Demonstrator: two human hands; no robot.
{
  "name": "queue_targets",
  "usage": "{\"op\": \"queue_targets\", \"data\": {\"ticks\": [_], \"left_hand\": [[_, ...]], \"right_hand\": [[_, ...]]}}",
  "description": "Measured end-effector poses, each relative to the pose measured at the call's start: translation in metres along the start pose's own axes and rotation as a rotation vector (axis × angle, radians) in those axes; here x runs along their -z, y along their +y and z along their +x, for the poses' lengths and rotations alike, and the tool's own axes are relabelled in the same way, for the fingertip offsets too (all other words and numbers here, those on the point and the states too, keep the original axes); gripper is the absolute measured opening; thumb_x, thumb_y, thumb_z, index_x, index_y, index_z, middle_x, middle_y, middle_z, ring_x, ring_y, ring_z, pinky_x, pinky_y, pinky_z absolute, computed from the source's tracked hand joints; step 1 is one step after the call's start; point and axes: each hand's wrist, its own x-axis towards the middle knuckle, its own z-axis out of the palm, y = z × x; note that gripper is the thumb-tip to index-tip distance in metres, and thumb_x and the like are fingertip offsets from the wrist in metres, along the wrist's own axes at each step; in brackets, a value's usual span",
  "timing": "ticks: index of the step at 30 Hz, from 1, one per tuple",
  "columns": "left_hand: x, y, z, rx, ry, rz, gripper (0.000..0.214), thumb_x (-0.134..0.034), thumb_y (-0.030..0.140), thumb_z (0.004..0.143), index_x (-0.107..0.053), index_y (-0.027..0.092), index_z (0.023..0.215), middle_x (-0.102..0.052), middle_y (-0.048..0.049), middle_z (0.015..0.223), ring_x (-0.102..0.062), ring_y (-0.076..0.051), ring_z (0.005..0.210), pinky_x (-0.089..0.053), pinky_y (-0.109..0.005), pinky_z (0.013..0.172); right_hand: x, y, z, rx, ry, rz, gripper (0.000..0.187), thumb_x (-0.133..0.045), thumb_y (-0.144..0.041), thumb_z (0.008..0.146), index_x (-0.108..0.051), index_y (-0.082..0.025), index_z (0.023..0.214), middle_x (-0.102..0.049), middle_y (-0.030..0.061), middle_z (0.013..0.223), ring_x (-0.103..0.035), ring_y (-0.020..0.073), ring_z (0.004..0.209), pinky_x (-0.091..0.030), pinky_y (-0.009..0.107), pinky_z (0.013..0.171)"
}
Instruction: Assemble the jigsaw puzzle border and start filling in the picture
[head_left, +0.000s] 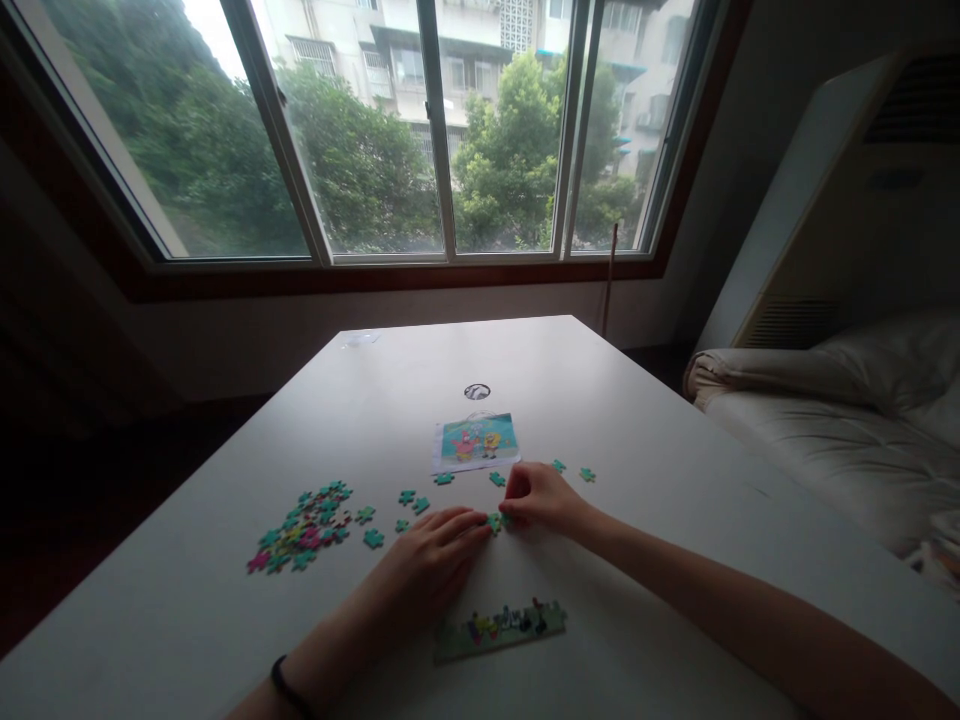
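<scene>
My left hand (442,550) lies low over the table, its fingers drawn together and pointing right. Its fingertips grip the edge of a green puzzle piece (494,522); the thumb is hidden. From the other side my right hand (541,494) pinches a small teal puzzle piece (506,518), mostly covered by the fingers, right against the green one. Nearer to me, a joined strip of puzzle (517,625) with dark and yellow figures lies flat, its left end partly in shadow beside my left wrist. Beyond the hands is a picture card (480,441) with pink and yellow cartoon figures.
A heap of loose puzzle pieces (307,525) lies to the left on the white table (660,560). Several single pieces are scattered between heap and hands, with a loose piece (588,474) to the right. A round hole (477,392) is farther back. A sofa (810,430) stands at right.
</scene>
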Motion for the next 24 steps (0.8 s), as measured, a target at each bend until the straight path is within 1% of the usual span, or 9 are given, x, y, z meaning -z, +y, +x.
{"op": "queue_targets", "data": {"ticks": [5,9,12,16,20,24], "left_hand": [[0.0010,0.0007,0.0003,-0.003,0.017,0.005,0.039,-0.040,0.010,0.086,-0.049,0.022,0.123,-0.058,-0.0073,0.116,-0.051,-0.022,0.108,-0.049,-0.038,0.088],[0.0021,0.0021,0.0004,0.009,0.003,0.022,0.038,-0.040,0.011,0.087,-0.049,0.022,0.122,-0.058,-0.0076,0.116,-0.051,-0.022,0.108,-0.049,-0.039,0.089],[0.0022,0.0023,0.0005,0.011,-0.012,0.013,0.038,-0.042,0.010,0.086,-0.049,0.022,0.122,-0.057,-0.0072,0.118,-0.050,-0.022,0.109,-0.048,-0.040,0.090],[0.0000,0.0005,-0.0001,0.016,-0.018,0.008,0.039,-0.042,0.009,0.086,-0.048,0.021,0.122,-0.056,-0.0071,0.119,-0.048,-0.022,0.112,-0.047,-0.041,0.092],[-0.0012,-0.0003,-0.0002,0.015,-0.018,0.013,0.038,-0.043,0.009,0.085,-0.049,0.020,0.121,-0.056,-0.0077,0.119,-0.048,-0.023,0.112,-0.047,-0.041,0.091],[0.0003,0.0011,0.0007,0.008,-0.025,0.006,0.041,-0.042,0.008,0.085,-0.047,0.021,0.123,-0.056,-0.0074,0.119,-0.048,-0.022,0.112,-0.047,-0.041,0.092]], "right_hand": [[-0.0033,0.0033,-0.0003,-0.046,0.006,0.088,0.012,-0.063,-0.014,0.061,-0.052,-0.016,0.060,-0.058,-0.0027,0.050,-0.056,0.0117,0.045,-0.041,0.020,0.043],[-0.0049,0.0058,0.0006,-0.081,-0.016,0.129,0.014,-0.064,-0.016,0.063,-0.050,-0.017,0.061,-0.057,-0.0034,0.050,-0.055,0.0115,0.045,-0.041,0.021,0.044],[-0.0059,0.0040,-0.0007,-0.029,0.021,0.013,0.013,-0.063,-0.016,0.063,-0.050,-0.017,0.061,-0.058,-0.0027,0.053,-0.053,0.0108,0.049,-0.038,0.020,0.047],[-0.0076,-0.0016,-0.0040,0.100,0.067,-0.211,0.010,-0.062,-0.017,0.065,-0.052,-0.017,0.062,-0.058,-0.0011,0.060,-0.049,0.0105,0.055,-0.034,0.021,0.050],[-0.0087,-0.0032,-0.0048,0.186,0.029,-0.345,0.007,-0.060,-0.017,0.068,-0.055,-0.017,0.072,-0.058,-0.0003,0.065,-0.048,0.0107,0.058,-0.032,0.021,0.053],[-0.0072,-0.0033,-0.0050,0.211,-0.027,-0.414,0.007,-0.059,-0.019,0.072,-0.056,-0.017,0.077,-0.059,0.0006,0.068,-0.047,0.0112,0.058,-0.029,0.022,0.053]]}}
